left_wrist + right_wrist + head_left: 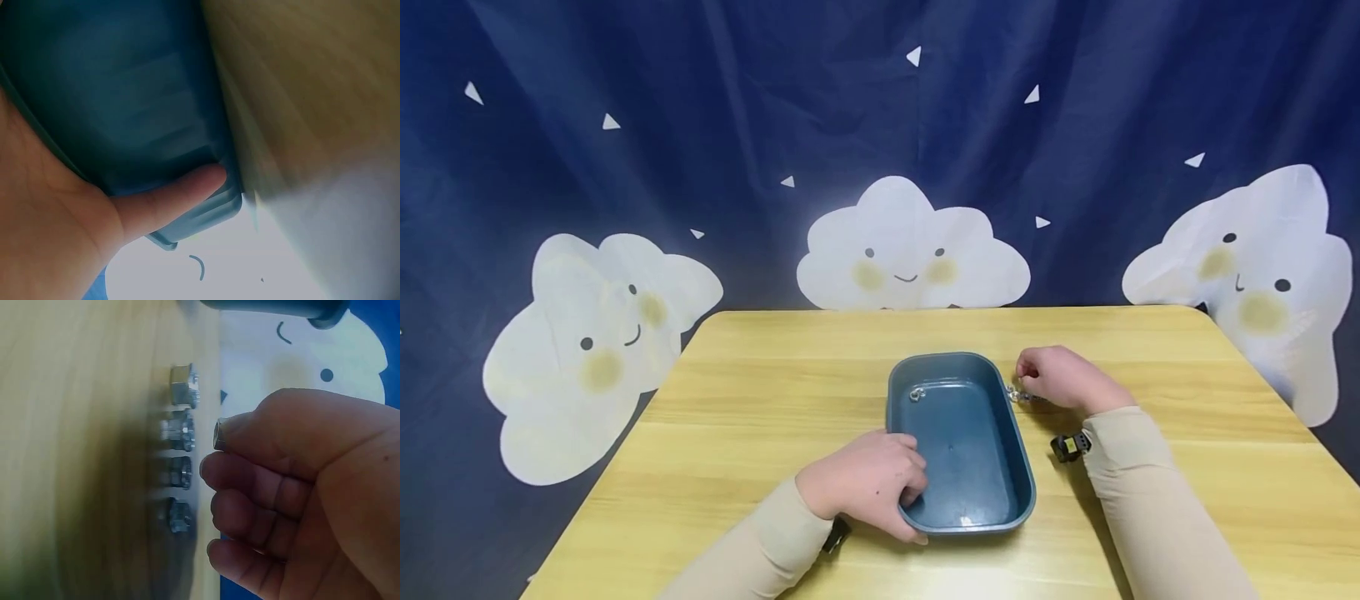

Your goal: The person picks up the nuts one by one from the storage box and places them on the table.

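Observation:
My left hand (880,482) grips the left wall of a dark blue plastic tray (1028,479) near its front corner, fingers curled over the rim to the inside. In the left wrist view, the thumb (175,197) presses along the tray's outer wall. Past the tray's right side, my right hand (1067,379) pinches a small metal nut (219,434) between thumb and index finger, just above the table. Several metal nuts (181,431) stand in a row beneath those fingers. Inside the tray, small shiny metal pieces (917,394) lie in the far left corner.
The wooden table (760,375) extends around the tray on all sides. Behind it hangs a dark blue curtain (850,100) printed with white clouds. A black wrist camera (1070,447) is strapped below the right hand.

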Action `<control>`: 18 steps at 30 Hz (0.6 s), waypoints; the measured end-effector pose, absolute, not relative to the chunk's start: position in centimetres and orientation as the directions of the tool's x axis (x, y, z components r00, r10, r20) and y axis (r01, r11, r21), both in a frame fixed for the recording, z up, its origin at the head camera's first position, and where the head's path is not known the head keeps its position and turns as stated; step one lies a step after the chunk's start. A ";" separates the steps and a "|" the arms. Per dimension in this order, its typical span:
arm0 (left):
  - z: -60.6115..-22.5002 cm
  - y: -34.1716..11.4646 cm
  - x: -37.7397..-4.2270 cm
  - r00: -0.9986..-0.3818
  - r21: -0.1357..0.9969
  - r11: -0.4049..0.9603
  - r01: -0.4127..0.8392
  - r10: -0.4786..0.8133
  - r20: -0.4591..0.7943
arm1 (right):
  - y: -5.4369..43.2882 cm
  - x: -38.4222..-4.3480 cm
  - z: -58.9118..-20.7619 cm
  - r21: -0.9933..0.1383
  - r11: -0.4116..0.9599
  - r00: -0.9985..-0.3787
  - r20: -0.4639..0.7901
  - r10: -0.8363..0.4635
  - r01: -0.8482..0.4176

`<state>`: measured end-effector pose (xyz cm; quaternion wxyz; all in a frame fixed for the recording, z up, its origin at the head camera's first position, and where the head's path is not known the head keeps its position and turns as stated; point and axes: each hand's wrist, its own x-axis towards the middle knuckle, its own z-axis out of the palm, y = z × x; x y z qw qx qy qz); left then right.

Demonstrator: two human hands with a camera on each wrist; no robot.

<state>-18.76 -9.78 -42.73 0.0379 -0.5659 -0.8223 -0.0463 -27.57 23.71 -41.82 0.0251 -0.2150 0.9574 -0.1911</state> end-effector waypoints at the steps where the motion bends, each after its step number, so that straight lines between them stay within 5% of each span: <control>1: -42.7 -9.8 -18.7 -0.357 0.036 0.355 0.934 0.927 0.115 | 23.7 -27.7 -42.0 -0.372 0.838 -0.907 0.030 -0.419 -0.400; 18: -42.6 -9.8 -18.6 -0.361 0.015 0.362 0.932 0.926 0.113 | 23.7 -28.0 -42.9 -0.344 0.861 -0.915 -0.011 -0.403 -0.375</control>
